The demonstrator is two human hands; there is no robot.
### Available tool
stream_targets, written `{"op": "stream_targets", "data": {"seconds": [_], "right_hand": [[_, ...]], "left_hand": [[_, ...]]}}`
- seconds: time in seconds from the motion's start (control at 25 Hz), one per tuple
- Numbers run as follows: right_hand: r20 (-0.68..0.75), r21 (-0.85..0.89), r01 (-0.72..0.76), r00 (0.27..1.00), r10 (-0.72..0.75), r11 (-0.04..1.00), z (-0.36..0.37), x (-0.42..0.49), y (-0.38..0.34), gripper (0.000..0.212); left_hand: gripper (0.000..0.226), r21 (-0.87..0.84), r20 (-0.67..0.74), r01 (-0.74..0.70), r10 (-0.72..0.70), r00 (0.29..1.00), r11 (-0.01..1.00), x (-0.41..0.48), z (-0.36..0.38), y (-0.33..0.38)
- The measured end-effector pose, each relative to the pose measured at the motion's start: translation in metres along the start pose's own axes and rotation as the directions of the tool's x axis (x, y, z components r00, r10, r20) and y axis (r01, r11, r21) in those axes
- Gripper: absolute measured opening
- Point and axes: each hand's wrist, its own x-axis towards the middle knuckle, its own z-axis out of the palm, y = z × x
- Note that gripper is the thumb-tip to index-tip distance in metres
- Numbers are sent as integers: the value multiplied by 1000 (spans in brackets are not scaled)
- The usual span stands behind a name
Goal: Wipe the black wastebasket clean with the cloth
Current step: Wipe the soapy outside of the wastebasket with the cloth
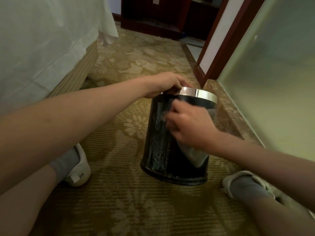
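My left hand (167,86) grips the bin (158,142) by its rim (199,94), my right hand (189,126) clutches the cloth (194,155) against its side; hard strokes could tip it.

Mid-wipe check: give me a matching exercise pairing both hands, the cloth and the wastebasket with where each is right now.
1. left hand
2. right hand
3. cloth
4. wastebasket

A. stands on the patterned carpet
B. grips the silver rim
C. hangs down the black side, partly under a hand
D. presses fabric against the basket's side

Pairs: 1-B, 2-D, 3-C, 4-A
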Motion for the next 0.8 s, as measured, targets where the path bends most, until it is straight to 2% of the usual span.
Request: {"op": "stream_targets", "data": {"seconds": [0.12,0.2,0.28,0.36,0.4,0.48,0.56,0.68,0.8], "right_hand": [[205,111,238,944,-257,965,16,-65,-39,23],[307,201,266,897,-319,943,23,-88,-48,25],[315,297,139,920,-235,945,19,-83,-40,24],[233,355,-102,972,17,929,9,-62,-26,25],[153,374,-211,974,164,903,2,-47,-16,26],[-26,306,-299,946,322,904,-12,-13,7,23],[-117,94,-268,953,278,959,-21,15,22,21],[-114,-118,-161,983,147,980,-12,33,20,24],[-37,-106,-76,997,72,991,-5,19,2,24]], "left_hand": [[31,40,-1,5,-5,1000,999,5,6,0],[26,108,16,-8,6,1000,994,5,9,1],[24,160,36,-17,11,999,987,5,9,2],[22,179,13,-2,0,1000,984,5,7,-1],[20,157,1,18,-18,1000,987,5,5,-4],[22,54,20,82,-83,996,995,3,0,-8],[21,-34,21,97,-96,995,995,2,-4,-10],[21,-70,-101,81,-87,991,994,3,-4,-11],[20,-71,-110,125,-132,985,990,6,-2,-15]]}}
